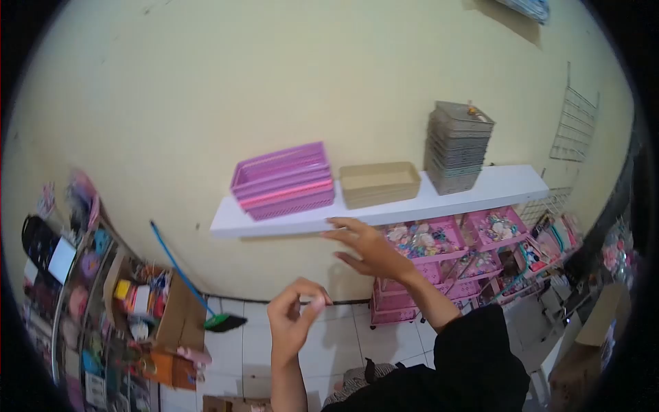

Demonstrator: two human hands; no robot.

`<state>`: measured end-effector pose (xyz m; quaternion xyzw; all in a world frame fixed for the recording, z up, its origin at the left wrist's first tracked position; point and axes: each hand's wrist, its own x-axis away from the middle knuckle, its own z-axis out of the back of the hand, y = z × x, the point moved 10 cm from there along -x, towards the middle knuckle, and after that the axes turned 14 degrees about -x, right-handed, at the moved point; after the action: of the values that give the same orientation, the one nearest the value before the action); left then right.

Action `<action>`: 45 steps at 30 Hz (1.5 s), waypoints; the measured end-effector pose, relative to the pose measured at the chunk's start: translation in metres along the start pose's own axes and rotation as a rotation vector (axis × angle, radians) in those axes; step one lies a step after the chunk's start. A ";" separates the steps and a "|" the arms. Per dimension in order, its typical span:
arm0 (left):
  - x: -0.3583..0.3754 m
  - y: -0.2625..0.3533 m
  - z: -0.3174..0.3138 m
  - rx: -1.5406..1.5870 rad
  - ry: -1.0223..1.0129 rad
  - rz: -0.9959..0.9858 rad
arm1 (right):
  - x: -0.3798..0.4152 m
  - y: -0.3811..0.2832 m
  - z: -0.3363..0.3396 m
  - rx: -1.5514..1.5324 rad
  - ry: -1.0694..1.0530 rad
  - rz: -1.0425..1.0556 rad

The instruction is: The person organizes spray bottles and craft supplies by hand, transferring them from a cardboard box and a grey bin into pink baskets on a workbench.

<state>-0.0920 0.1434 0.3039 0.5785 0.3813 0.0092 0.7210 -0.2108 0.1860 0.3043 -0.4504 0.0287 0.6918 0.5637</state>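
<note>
My left hand (294,317) is raised below the wall shelf, its fingers curled in a loop and the thumb tip close to the index finger. Whether anything small is pinched there I cannot make out. Just under the shelf's front edge, my right hand (371,248) reaches out with its fingers apart and nothing held in them. On the white shelf (384,211), a stack of purple and pink plastic baskets (285,182) sits at the left. A beige tray-like basket (381,185) occupies the middle. Farther right rises a tall stack of grey baskets (458,147).
Pink tiered racks (429,261) filled with small colourful items stand below the shelf. At left are a cardboard box (182,312), a blue-handled broom (182,268) and crowded display shelving (79,295). A wire grid (576,127) hangs on the right wall.
</note>
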 end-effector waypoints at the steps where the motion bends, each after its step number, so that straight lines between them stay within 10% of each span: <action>1: -0.014 -0.012 -0.010 0.008 -0.028 -0.012 | 0.008 0.009 0.029 0.139 0.112 -0.001; 9: -0.091 -0.109 -0.079 -0.023 -0.087 0.198 | 0.087 0.041 0.171 0.386 0.490 -0.197; 27: -0.288 -0.099 -0.284 -0.348 -0.260 -0.237 | 0.099 0.088 0.375 0.696 0.853 -0.299; 29: -0.300 -0.101 -0.297 -0.369 -0.276 -0.262 | 0.097 0.132 0.381 0.331 0.740 -0.612; 45: -0.338 -0.094 -0.318 -0.568 -0.377 -0.237 | 0.105 0.047 0.469 0.490 1.159 -0.313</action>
<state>-0.5499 0.2221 0.3944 0.2984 0.2883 -0.0760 0.9067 -0.5217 0.5045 0.4911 -0.6078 0.4194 0.2197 0.6375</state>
